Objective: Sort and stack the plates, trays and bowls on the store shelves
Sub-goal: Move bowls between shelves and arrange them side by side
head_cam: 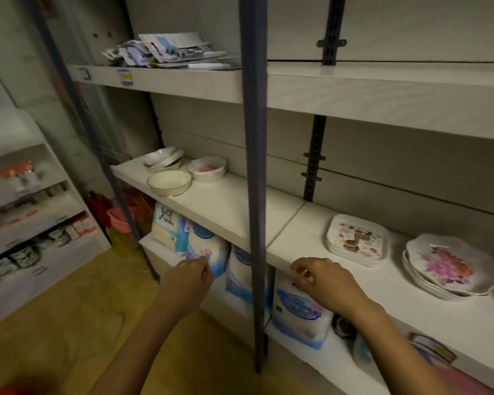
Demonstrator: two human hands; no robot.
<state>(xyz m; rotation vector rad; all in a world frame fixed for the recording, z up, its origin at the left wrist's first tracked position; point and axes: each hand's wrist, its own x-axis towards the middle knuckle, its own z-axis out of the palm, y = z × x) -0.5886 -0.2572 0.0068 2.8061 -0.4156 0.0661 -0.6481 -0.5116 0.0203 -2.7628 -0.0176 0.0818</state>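
Sorting looks nearly done: plates (357,240) stacked on the shelf's (240,206) right, bowls (169,182) grouped left, one pile leaning, perhaps needing straightening; left hand (188,277) and right hand (317,277) hover loosely curled, empty

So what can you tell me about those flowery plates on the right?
The flowery plates are a short, uneven stack, glossy white with wavy scalloped rims; the top one shows a pink flower print. They rest on the white middle shelf, right of the square plates and apart from them. Nothing else touches them.
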